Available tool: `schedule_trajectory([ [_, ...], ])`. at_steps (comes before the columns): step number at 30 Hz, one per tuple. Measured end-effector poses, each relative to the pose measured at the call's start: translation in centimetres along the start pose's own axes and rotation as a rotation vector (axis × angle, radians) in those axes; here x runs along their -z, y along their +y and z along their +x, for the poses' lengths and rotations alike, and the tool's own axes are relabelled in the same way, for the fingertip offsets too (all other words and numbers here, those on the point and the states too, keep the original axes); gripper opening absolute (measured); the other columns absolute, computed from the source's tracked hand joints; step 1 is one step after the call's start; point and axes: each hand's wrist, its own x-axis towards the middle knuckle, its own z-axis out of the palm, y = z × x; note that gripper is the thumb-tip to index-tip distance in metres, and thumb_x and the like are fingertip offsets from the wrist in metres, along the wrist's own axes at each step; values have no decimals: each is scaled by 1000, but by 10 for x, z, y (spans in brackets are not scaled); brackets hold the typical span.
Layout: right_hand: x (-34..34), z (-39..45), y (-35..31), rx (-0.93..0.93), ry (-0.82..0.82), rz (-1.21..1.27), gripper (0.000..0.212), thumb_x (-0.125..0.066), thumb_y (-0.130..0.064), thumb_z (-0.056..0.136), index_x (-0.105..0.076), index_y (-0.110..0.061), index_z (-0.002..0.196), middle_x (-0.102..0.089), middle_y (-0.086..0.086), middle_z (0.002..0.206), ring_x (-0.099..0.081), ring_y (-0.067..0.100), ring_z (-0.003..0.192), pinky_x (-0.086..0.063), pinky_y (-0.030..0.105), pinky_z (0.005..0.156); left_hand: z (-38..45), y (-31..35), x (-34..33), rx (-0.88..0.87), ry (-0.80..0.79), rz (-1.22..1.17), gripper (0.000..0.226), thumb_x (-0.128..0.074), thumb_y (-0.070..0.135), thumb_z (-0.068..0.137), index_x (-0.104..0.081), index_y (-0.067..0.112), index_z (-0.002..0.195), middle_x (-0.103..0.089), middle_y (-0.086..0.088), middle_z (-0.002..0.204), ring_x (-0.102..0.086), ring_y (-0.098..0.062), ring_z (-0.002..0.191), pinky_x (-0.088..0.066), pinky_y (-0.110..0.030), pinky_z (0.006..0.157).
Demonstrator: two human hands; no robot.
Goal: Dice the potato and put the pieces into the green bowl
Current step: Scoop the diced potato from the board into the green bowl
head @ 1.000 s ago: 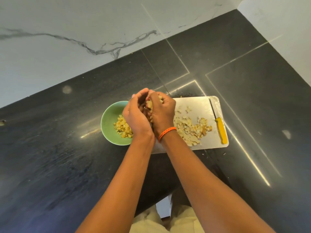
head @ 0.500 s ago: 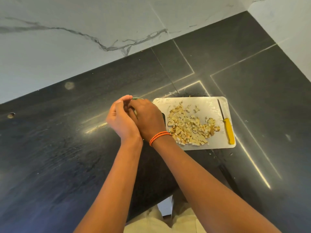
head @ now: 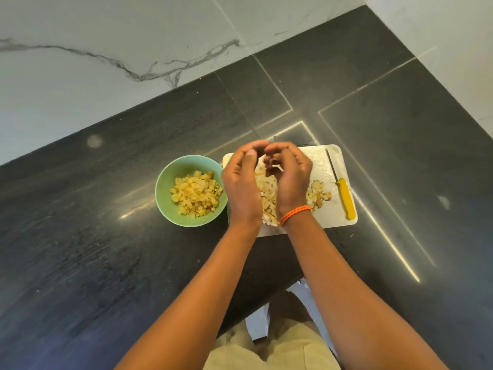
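A green bowl (head: pixel 163 180) holding a heap of diced potato (head: pixel 196 194) stands on the dark counter, left of a white cutting board (head: pixel 333 217). More diced potato (head: pixel 266 198) lies on the board, partly hidden under my hands. My left hand (head: pixel 240 182) hovers cupped over the board's left end, fingers curved, with nothing seen in it. My right hand (head: pixel 292 180) is beside it, fingertips almost meeting the left's. Its curled fingers hold a few pale potato pieces over the pile.
A knife with a yellow handle (head: pixel 346 198) lies along the board's right edge, blade pointing away from me. A marble wall runs behind the black counter (head: pixel 93 249). The counter's front edge is by my waist.
Both hands carried potato pieces left over the bowl, then came back right over the board. The heap in the bowl is larger. The camera view shifted slightly.
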Motion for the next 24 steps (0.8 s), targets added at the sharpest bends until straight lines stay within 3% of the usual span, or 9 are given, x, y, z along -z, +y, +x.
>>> schedule_trajectory([
  [5, 77, 21, 19, 119, 209, -343, 24, -51, -5, 90, -74, -8, 82, -70, 3, 79, -62, 12, 76, -49, 27, 72, -11, -30, -6, -16, -126, 271, 32, -44, 25, 113, -71, 15, 125, -71, 5, 125, -62, -4, 121, -47, -20, 102],
  [8, 113, 26, 36, 113, 253, -487, 25, -52, -6, 86, -74, -17, 82, -71, 1, 90, -65, 16, 90, -53, 35, 80, -6, -54, 6, -117, -157, 482, 36, -41, 36, 112, -67, 21, 133, -64, 9, 139, -54, -8, 134, -44, -36, 115],
  [12, 119, 25, 48, 222, 247, -641, 28, -51, 0, 88, -72, -18, 91, -65, -6, 97, -55, 14, 103, -48, 25, 84, 4, -82, 17, -155, -104, 759, 40, -37, 36, 114, -61, 22, 142, -51, 8, 155, -38, -11, 148, -33, -48, 122],
  [18, 96, 28, 60, 301, 160, -712, 22, -53, -2, 94, -71, -14, 98, -64, -5, 101, -52, 17, 106, -34, 7, 88, 4, -90, 5, -203, -123, 842, 42, -36, 30, 114, -59, 19, 147, -55, 4, 154, -40, -12, 149, -35, -48, 122],
  [24, 75, 28, 64, 361, -15, -754, 20, -53, -3, 97, -70, -12, 103, -65, 0, 103, -53, 20, 100, -40, 14, 85, 2, -88, -7, -164, -180, 785, 44, -32, 36, 113, -61, 21, 143, -59, 4, 150, -48, -10, 142, -40, -38, 120],
])
